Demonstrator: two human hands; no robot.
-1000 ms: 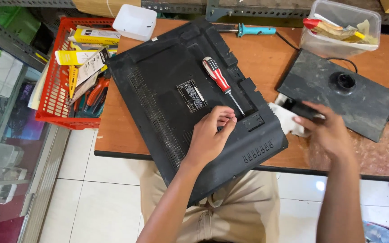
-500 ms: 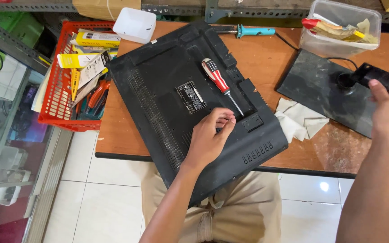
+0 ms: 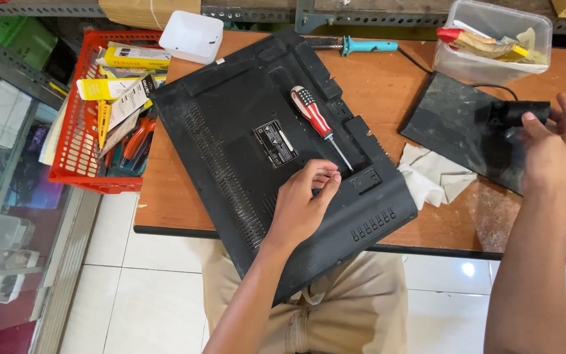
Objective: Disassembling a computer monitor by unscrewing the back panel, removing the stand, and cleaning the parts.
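Two hands busy: left hand (image 3: 302,203) curled, fingertips on black monitor back (image 3: 244,144), screwdriver (image 3: 319,124) just at 12 o'clock. Right hand (image 3: 551,147) grips black stand piece (image 3: 515,113) over dark base plate (image 3: 456,128), surface's 3 o'clock side.

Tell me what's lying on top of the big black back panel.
On the back panel lie a red-handled screwdriver and the left hand, fingertips pinched. Whatever they pinch is hidden.

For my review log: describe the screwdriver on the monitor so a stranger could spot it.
Find the large black plastic monitor back lying across the wooden table. The red-and-white-handled screwdriver lies on its upper middle, tip near the left hand. It is the only striped tool there.
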